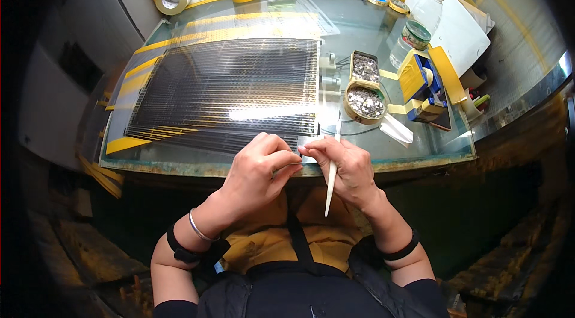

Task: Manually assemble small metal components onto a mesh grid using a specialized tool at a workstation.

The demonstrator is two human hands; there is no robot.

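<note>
Near the bottom edge of the desk (443,145), around the middle of the frame, we've got both hands working close together. Our right hand (344,168) is curled round a white stick (330,186), its thin tip pointing down toward our lap, while the thumb and finger meet at a small pale piece (307,140). Our left hand (263,162) has its fingertips drawn together right beside that; honestly, we can't tell if anything's in the pinch.

Just past our knuckles, left of centre, the dark striped panel (233,90) lies flat on the desk. We'd guess it's light for its spread but easy to bend or scratch, so we'd take it by the pale right border and leave the fine lines alone. The stick looks light, stiff and a bit slick; the thicker middle seems the spot to grip, since that skinny end could snap. As for the pale piece, probably thin and flimsy, so edges only, softly.

Right of centre sit a round tin (359,118) and a square tin (372,85), both full of greyish bits (366,99).
</note>
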